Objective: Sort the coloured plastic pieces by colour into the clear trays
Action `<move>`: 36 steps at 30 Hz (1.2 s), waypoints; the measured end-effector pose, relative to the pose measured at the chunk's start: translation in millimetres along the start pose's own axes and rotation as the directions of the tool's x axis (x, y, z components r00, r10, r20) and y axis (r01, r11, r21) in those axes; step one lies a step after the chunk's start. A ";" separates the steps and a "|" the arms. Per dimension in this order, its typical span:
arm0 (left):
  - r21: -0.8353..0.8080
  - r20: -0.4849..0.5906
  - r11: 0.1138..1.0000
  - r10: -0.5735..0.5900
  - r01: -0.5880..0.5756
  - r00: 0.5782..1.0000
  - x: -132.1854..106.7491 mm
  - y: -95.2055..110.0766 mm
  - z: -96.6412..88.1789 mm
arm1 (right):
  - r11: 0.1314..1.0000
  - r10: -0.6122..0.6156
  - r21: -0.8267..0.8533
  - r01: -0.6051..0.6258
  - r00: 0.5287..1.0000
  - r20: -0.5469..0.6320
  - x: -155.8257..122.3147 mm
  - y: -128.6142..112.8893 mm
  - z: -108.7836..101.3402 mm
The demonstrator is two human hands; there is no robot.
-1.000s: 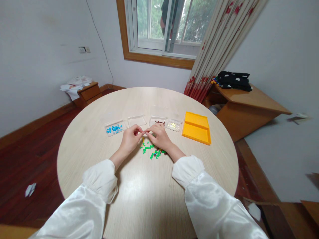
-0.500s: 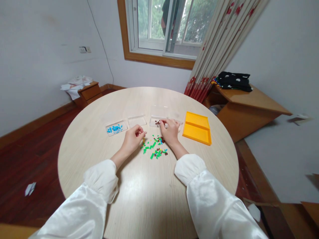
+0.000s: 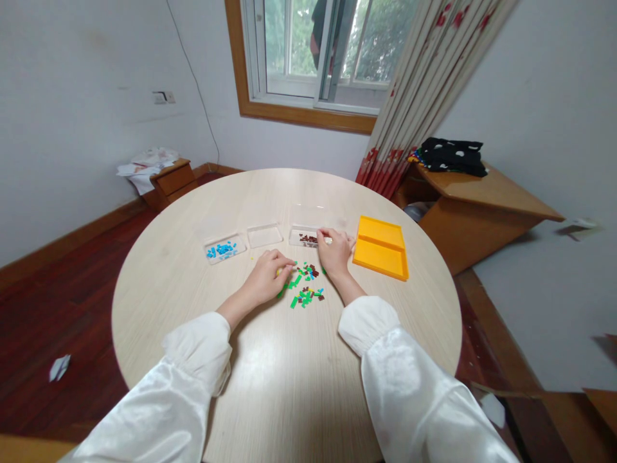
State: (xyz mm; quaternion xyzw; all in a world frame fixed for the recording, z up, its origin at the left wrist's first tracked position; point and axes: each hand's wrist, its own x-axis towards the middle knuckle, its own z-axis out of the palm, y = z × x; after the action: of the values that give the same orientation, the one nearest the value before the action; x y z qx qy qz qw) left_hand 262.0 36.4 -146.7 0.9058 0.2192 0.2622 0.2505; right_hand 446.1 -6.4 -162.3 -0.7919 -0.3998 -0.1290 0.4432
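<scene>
My left hand (image 3: 267, 276) is over the left side of a loose heap of small building bricks (image 3: 304, 298), thumb and forefinger slightly apart at the green pieces. The heap is mostly green, with brown, blue and yellow among them. A single yellow piece (image 3: 251, 258) lies apart, beyond my left hand. My right hand (image 3: 335, 252) hovers at the right end of a clear box with brown pieces (image 3: 308, 239). Its thumb and forefinger are drawn together; anything between them is too small to make out. Blue pieces (image 3: 222, 249) lie in another clear box (image 3: 211, 260) at the left.
Between the two filled boxes stands a clear box (image 3: 264, 236) with no pieces visible in it. A yellow two-part tray (image 3: 380, 247) lies right of my right hand. Everything rests on a round wooden table (image 3: 279, 386). A window and curtain (image 3: 409, 96) are behind.
My left hand has moved right and nearer me, from beside the heap to its edge. A yellow piece now shows on the table. My right hand has shifted slightly right, uncovering more brown pieces.
</scene>
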 end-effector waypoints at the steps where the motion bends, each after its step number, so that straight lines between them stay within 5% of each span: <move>1: 0.038 0.016 0.999 0.021 -0.022 1.000 -0.9 0.7 1.5 | 1.000 -0.005 0.002 0.005 1.000 0.002 -0.1 -0.3 0.0; 12: 0.258 0.143 0.962 0.051 -0.087 0.988 -1.0 3.1 7.1 | 0.998 -0.032 0.045 0.032 0.999 -0.005 -0.9 -2.1 -0.3; 31: 0.269 0.061 0.960 -0.102 0.082 0.993 3.7 -7.3 4.2 | 0.994 -0.080 0.069 0.080 0.997 0.000 -2.0 -0.7 -0.5; 36: 0.215 -0.057 0.969 -0.110 0.120 0.992 3.1 -11.7 4.3 | 0.970 -0.210 0.137 0.199 0.975 0.071 -5.8 -5.8 -0.8</move>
State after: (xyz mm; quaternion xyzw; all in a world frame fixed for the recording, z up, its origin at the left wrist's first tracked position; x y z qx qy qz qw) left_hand 263.8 45.7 -155.4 0.9075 0.3043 0.2419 0.1592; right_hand 438.1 -8.5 -161.6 -0.7209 -0.5055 -0.1141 0.4602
